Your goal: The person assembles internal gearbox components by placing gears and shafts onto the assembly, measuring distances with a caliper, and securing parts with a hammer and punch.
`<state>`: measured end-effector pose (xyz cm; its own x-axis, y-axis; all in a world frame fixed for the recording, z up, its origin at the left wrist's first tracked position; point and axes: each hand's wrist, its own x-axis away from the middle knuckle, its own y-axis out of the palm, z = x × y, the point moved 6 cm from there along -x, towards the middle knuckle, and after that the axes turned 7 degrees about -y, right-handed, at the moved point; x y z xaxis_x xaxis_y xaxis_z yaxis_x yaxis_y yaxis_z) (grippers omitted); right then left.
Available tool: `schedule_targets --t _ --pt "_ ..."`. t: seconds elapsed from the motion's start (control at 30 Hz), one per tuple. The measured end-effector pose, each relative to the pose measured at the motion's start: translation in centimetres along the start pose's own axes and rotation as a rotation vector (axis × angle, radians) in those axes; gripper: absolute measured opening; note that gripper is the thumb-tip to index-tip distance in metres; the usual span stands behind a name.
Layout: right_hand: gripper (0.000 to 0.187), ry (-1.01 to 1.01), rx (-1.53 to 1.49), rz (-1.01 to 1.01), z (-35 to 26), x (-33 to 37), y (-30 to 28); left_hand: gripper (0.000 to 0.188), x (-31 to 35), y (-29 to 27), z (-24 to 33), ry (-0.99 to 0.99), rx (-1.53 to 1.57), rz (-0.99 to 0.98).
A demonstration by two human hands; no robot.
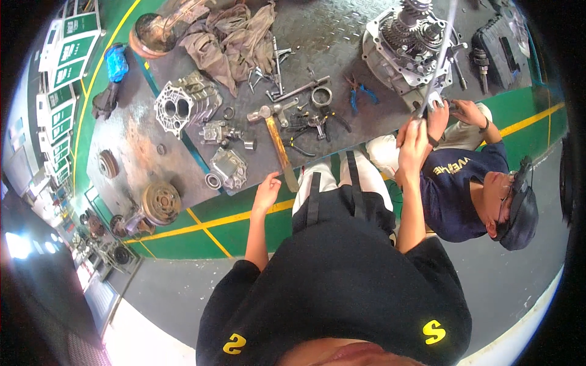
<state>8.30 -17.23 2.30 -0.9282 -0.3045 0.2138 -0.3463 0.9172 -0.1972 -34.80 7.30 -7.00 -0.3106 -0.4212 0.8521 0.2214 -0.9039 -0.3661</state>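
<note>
My right hand is closed around the lower end of a long thin metal rod, which slants up past the gearbox. This gearbox, with its gear shafts exposed, stands at the table's right side. My left hand hangs by the table's front edge, empty, its fingers loosely bent and apart. Closest to it is the wooden handle of a hammer lying on the table, its end sticking out over the edge. Black-handled pliers and a small gear puller-like part lie beside the hammer.
A co-worker sits at my right, a hand against the gearbox's near side. On the metal table are aluminium housings, brown rags, blue-handled pliers, a ring and a pulley.
</note>
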Motion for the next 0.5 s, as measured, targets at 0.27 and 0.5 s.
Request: schedule_targets --t 0.27,0.5 --pt "0.024 -0.052 0.410 -0.508 4.2 8.7 4.7 0.041 0.0 3.2 9.9 0.059 -0.031 -0.004" --pt "0.034 -0.138 0.386 -0.799 7.5 12.7 14.3 0.029 -3.8 9.5 11.2 -0.019 0.704 -0.195"
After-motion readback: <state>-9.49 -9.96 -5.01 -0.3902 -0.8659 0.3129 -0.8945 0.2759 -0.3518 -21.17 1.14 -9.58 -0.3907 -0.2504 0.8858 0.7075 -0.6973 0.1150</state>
